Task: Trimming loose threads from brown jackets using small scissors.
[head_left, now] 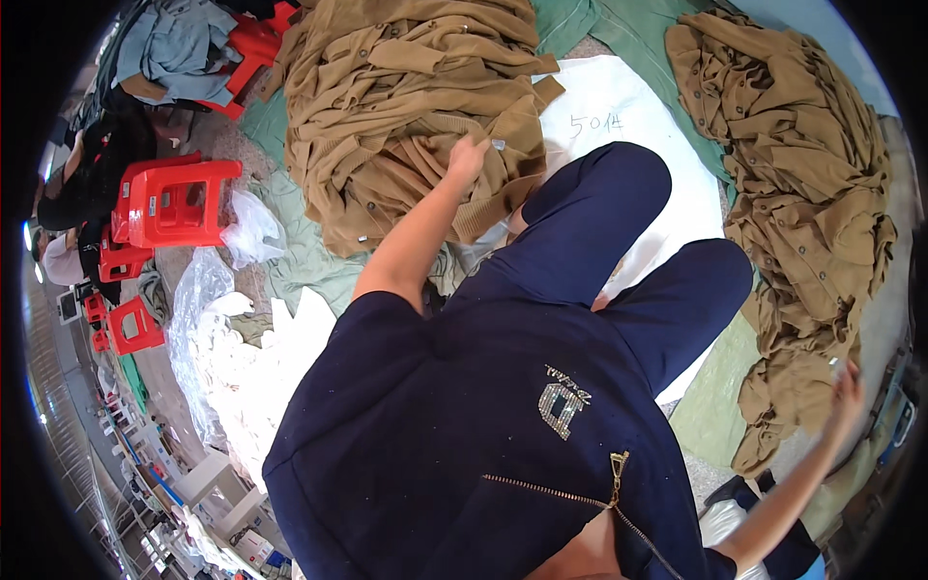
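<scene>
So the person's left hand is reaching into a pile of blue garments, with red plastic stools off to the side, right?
Not quite: the head view shows the left hand on a pile of tan-brown garments, not blue ones. The red plastic stools do stand off to the side.

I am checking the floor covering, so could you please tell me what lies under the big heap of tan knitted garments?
Green cloth shows beneath the heap of tan knitted garments, with a white sheet at its right edge. Anything directly under the heap is covered.
</scene>
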`<control>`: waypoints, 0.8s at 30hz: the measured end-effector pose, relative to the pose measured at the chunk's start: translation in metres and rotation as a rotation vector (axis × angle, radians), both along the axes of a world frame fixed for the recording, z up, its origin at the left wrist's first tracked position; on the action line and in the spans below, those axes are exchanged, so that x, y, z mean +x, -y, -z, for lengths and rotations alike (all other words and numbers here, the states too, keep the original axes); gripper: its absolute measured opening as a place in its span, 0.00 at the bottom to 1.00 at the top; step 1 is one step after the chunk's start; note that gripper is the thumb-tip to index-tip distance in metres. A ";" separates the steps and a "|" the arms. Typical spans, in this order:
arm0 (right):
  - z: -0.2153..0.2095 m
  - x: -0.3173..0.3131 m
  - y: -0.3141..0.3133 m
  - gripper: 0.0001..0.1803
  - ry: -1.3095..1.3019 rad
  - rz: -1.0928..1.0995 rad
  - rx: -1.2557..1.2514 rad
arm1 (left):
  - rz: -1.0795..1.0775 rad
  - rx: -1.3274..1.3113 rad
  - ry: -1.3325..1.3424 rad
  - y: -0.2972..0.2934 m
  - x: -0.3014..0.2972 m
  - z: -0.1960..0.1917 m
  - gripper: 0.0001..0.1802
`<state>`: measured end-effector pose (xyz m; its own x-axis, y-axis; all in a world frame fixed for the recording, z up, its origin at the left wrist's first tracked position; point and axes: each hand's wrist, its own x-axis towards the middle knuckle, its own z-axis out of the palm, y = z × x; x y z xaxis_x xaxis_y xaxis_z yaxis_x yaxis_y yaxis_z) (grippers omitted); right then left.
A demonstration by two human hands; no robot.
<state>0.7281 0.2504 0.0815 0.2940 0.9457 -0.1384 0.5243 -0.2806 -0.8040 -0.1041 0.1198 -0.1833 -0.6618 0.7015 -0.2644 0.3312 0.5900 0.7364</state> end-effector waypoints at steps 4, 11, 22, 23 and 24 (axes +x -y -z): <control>-0.012 -0.224 0.050 0.11 -0.019 -0.374 0.040 | 0.318 0.525 0.843 -0.052 0.069 -0.133 0.14; -0.031 -0.473 0.080 0.34 -0.513 -0.876 0.253 | 0.990 0.176 0.465 -0.032 0.138 -0.291 0.19; -0.013 -0.471 0.081 0.08 -0.554 -0.739 0.037 | 0.721 0.535 -0.175 0.052 0.144 -0.202 0.15; -0.028 -0.461 0.083 0.09 -0.625 -0.710 0.096 | 0.710 0.575 -0.314 0.056 0.129 -0.181 0.14; -0.035 -0.445 0.081 0.09 -0.692 -0.678 0.193 | 0.672 0.585 -0.371 0.059 0.112 -0.161 0.15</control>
<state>0.2829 0.1699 0.1167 -0.4061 0.9084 0.0992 -0.0772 0.0741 -0.9943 0.0080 0.0612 -0.0227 -0.0451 0.9186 0.3927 0.7366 -0.2350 0.6342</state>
